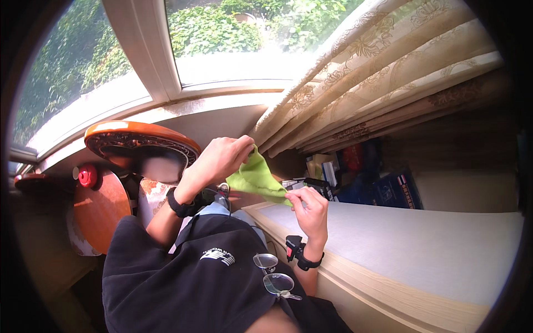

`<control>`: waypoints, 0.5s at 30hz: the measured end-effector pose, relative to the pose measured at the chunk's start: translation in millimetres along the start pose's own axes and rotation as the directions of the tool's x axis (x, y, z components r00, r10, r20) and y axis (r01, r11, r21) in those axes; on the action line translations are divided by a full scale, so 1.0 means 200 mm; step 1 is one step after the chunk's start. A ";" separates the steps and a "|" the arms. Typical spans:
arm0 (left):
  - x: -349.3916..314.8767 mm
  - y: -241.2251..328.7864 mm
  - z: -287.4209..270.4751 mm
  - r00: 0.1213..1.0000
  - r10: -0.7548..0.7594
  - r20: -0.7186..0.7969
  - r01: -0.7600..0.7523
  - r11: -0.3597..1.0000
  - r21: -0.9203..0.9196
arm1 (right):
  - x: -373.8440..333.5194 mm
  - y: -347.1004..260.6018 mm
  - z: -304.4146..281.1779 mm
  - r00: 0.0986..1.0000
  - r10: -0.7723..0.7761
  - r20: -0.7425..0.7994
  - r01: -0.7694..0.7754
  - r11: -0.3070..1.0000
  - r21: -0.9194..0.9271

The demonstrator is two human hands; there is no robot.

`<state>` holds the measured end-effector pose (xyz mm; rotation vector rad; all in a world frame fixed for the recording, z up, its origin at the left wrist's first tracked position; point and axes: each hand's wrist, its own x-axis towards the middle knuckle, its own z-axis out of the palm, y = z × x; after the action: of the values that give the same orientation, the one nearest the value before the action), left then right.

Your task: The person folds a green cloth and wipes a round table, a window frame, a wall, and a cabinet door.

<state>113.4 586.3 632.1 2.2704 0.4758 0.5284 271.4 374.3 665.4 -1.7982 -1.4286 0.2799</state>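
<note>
Green cloth stretches between two hands, below the fingers of one and beside those of the other; from its middle, the left hand sits at ten o'clock, pinching the twelve-o'clock edge; the right hand sits at four, thumb and finger pinching the four-o'clock edge; window at twelve; curtain between one and two; white surface near four.

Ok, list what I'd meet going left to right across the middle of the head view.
Red round object → carved piece with an orange rim → left grip → green cloth → right grip → dark blue item.
</note>
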 end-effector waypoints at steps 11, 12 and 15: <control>0.30 -0.11 -0.21 0.918 -0.267 -0.293 0.143 0.912 -0.384 | 0.45 0.33 -0.08 0.816 0.332 -0.473 -0.375 0.927 0.006; 0.29 -0.12 -0.24 0.887 -0.303 -0.347 0.121 0.880 -0.459 | 0.50 0.33 -0.08 0.786 0.407 -0.466 -0.410 0.907 0.099; 0.28 -0.10 -0.33 0.795 -0.365 -0.484 0.080 0.855 -0.513 | 0.64 0.30 -0.07 0.758 0.509 -0.409 -0.403 0.857 0.320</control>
<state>124.6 665.0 673.1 1.5285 0.8097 1.0786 365.6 480.4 670.1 -1.8486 -0.5674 0.2023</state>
